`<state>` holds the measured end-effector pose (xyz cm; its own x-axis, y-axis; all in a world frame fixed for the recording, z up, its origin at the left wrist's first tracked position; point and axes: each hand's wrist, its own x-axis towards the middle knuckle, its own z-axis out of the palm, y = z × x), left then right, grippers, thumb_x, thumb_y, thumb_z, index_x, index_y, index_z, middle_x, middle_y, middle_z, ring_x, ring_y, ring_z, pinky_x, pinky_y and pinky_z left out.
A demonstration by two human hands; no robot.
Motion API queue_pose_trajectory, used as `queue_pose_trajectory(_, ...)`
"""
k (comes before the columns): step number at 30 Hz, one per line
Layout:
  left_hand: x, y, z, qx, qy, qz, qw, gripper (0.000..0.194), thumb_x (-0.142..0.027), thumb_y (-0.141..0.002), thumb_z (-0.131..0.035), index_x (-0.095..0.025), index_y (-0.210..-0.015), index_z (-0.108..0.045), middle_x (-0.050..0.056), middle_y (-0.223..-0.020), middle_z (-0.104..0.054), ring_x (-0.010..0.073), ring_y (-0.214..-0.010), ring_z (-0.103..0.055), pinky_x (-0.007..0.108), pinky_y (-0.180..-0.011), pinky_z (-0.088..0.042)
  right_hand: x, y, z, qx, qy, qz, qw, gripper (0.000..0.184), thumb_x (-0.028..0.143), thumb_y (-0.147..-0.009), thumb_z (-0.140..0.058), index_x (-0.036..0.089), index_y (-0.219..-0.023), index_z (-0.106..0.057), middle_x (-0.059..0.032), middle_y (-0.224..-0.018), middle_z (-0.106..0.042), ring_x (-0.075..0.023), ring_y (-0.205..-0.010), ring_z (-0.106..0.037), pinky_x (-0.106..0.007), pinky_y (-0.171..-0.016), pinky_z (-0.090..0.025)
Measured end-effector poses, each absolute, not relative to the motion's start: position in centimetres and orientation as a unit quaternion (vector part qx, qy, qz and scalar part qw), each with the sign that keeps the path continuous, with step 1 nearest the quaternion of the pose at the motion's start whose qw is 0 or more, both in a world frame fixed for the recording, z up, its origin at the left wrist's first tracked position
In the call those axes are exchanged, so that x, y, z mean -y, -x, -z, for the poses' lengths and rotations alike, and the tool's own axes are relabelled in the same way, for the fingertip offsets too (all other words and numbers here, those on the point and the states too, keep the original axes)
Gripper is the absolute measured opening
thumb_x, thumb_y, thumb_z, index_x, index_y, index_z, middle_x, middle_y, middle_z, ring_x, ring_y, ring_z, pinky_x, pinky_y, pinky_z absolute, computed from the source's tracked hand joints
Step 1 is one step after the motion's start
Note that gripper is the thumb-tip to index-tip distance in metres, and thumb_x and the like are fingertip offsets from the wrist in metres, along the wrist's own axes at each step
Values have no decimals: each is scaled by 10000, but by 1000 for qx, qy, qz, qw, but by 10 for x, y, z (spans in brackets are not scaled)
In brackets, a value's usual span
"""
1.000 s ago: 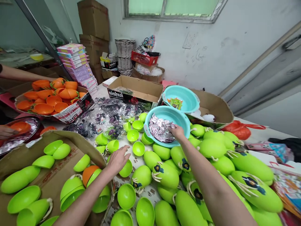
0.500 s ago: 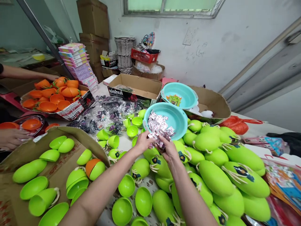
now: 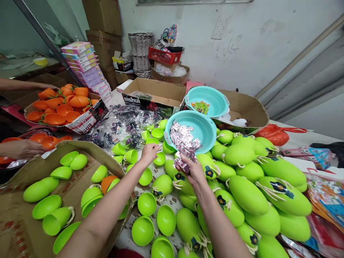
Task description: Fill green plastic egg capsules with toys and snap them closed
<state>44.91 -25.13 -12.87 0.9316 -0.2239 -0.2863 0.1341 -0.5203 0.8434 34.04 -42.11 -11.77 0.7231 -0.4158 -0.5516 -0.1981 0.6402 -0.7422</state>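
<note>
While my right hand (image 3: 194,172) is clamping a bunch of small shiny pink-and-white packets (image 3: 185,159) at the turquoise plastic basin's (image 3: 205,125) near rim, my left hand (image 3: 149,154) is pinching a small pale packet (image 3: 159,147) among bright-green plastic half-shells (image 3: 160,159). Loose pink-and-white packets (image 3: 180,133) are lying inside the basin; glossy green plastic eggs (image 3: 248,193) are lying to the right.

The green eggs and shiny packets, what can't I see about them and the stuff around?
All in the head view:
- Inside the closed green eggs: hidden by their shells.
- Writing on the shiny packets: too small.
- How many the right hand holds: they overlap.
- Most of what the left hand pinches: behind fingers.
- The other person's face: cut off by the left edge.
</note>
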Motion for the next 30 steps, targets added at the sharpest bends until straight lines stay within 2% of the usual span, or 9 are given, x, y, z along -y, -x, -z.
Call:
queue_pose_trajectory(2, 247, -448, 127, 44, -853, 192, 483, 324, -340, -828, -657, -102, -1047, -685, 71, -791, -679, 181, -603, -630, 258, -560, -481, 418, -329, 113, -355, 435, 41, 826, 530, 258, -421, -933, 151, -860, -655, -21, -694, -723, -199, -533, -658, -298, -413, -585)
queue_pose_trajectory(5, 249, -427, 114, 104, -835, 201, 502, 445, -429, -843, -647, -166, -1203, -634, 73, -992, -694, 163, -713, -639, 232, -598, -483, 405, -317, 108, -332, 458, 4, 825, 552, 286, -434, -936, 144, -897, -670, -25, -674, -715, -195, -500, -637, -313, -403, -577)
queue_pose_trajectory(9, 252, -396, 92, 166, -825, 185, 508, 288, -416, -854, -605, -154, -900, -715, 21, -820, -692, 149, -705, -611, 214, -617, -467, 387, -307, 104, -306, 475, -33, 824, 595, 320, -460, -930, 155, -971, -673, -21, -695, -714, -184, -496, -618, -316, -393, -566)
queue_pose_trajectory(13, 225, -392, 88, 123, -859, 153, 474, 364, -400, -934, -419, -164, -898, -694, 39, -821, -689, 160, -659, -613, 240, -609, -463, 381, -293, 106, -303, 480, -48, 822, 556, 347, -491, -916, 155, -949, -666, -7, -656, -687, -174, -501, -603, -299, -406, -554)
queue_pose_trajectory(17, 194, -386, 96, 119, -886, 152, 421, 308, -405, -830, -611, -167, -1009, -690, 93, -989, -684, 237, -893, -625, 291, -749, -470, 373, -271, 115, -299, 490, -83, 815, 489, 379, -538, -896, 154, -908, -669, -8, -613, -666, -168, -460, -579, -280, -378, -504)
queue_pose_trajectory(19, 193, -371, 98, 161, -876, 189, 413, 410, -402, -780, -681, -194, -1133, -655, 63, -1050, -675, 214, -899, -622, 268, -737, -469, 366, -262, 119, -292, 497, -102, 811, 484, 397, -559, -885, 158, -927, -681, -6, -616, -669, -159, -449, -563, -274, -376, -484)
queue_pose_trajectory(24, 206, -326, 95, 224, -867, 239, 376, 143, -304, -851, -603, -181, -830, -673, -24, -716, -640, 146, -690, -581, 217, -620, -412, 352, -247, 126, -265, 515, -139, 803, 508, 308, -471, -928, 145, -907, -725, -5, -683, -699, -148, -548, -592, -269, -524, -520)
queue_pose_trajectory(27, 197, -308, 93, 176, -901, 191, 349, 239, -307, -944, -468, -194, -858, -660, 2, -778, -662, 163, -742, -596, 237, -684, -420, 351, -233, 130, -267, 512, -148, 803, 505, 295, -452, -932, 147, -888, -724, -12, -738, -721, -152, -583, -609, -274, -574, -531)
queue_pose_trajectory(30, 180, -296, 96, 142, -929, 162, 302, 253, -304, -958, -449, -199, -882, -667, 48, -827, -675, 213, -814, -614, 285, -757, -426, 351, -213, 137, -288, 501, -151, 802, 460, 332, -484, -917, 152, -850, -703, -15, -705, -715, -151, -518, -592, -276, -502, -516)
